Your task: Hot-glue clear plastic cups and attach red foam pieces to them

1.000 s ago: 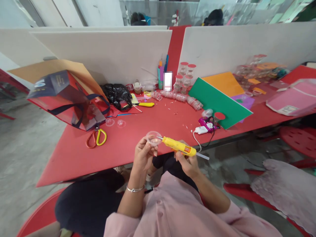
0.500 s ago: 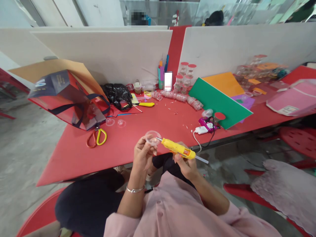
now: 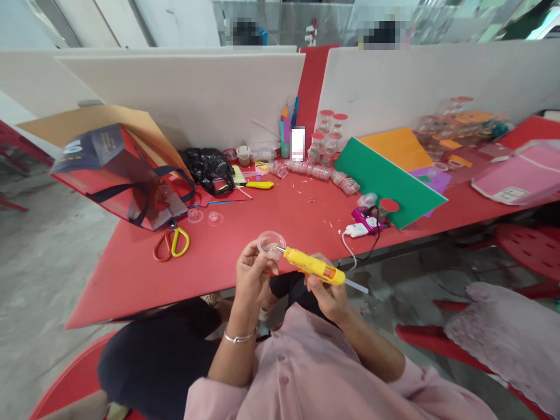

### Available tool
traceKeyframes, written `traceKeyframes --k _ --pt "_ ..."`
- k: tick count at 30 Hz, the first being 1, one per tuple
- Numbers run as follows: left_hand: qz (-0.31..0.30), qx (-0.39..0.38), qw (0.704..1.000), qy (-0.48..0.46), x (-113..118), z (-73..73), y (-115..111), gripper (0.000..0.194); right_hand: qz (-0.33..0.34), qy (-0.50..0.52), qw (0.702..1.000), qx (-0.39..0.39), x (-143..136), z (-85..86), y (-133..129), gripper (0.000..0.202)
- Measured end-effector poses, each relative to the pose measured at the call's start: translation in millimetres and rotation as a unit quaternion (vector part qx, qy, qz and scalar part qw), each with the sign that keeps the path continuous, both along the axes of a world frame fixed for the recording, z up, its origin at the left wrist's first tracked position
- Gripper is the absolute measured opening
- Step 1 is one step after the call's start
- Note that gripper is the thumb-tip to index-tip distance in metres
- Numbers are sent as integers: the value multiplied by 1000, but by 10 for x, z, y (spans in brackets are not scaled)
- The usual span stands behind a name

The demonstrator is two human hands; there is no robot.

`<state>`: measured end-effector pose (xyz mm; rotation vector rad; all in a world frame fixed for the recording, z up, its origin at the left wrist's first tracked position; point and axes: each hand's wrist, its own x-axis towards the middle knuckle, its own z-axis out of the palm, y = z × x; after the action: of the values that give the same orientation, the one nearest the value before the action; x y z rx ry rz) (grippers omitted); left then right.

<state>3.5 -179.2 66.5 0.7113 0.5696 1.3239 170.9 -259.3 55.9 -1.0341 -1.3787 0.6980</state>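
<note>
Between the thumb and fingers of my left hand [image 3: 254, 269] is a small clear plastic cup [image 3: 271, 239], its round opening tilted up toward me. My right hand [image 3: 328, 291] grips a yellow hot glue gun [image 3: 312, 265]. The gun's metal nozzle reaches into the cup's mouth; I cannot tell if it touches the plastic. A translucent glue stick [image 3: 356, 286] pokes out of the gun's back end. Both hands are closed, held just over the front edge of the red table [image 3: 144, 280].
Scissors [image 3: 171, 244] lie left, beside a red-and-blue paper bag [image 3: 126, 181] and two clear lids [image 3: 215, 218]. A yellow-handled knife [image 3: 260, 185], stacked clear cups [image 3: 312, 170], red-topped jars [image 3: 326, 137] and a green board [image 3: 389, 181] sit farther back. A purple power strip [image 3: 370, 221] is right.
The glue gun has shifted slightly left, its nozzle going a little farther into the cup. My left hand and the cup have hardly moved.
</note>
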Motion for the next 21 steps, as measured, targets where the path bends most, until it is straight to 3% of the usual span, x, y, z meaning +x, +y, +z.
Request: traceKeyframes --k 8,21 --pt "1 1 1000 5 -2 11 -31 45 -3 73 996 -49 118 -64 52 20" --pt "25 -6 1000 9 8 -13 -20 41 25 71 996 -53 61 -112 -72 21"
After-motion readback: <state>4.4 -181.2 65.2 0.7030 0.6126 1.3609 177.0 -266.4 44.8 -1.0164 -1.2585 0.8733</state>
